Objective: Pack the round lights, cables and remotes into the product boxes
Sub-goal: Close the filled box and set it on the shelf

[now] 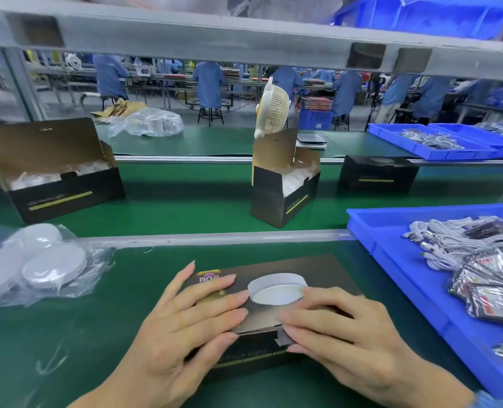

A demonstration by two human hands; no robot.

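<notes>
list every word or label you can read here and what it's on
"RGB": on the lid of the near box under the left hand and right hand.
Front print of the near box: blurred.
Strip text on the open left box and the open middle box: too blurred.

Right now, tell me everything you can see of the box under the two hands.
The product box is dark card, lying flat on the green mat at the near edge, lid down. A round white light shows on its top, and "RGB" is printed at the left corner. A yellow stripe runs along its front wall. The left hand lies flat on the lid; the right hand presses the front tuck flap.
</notes>
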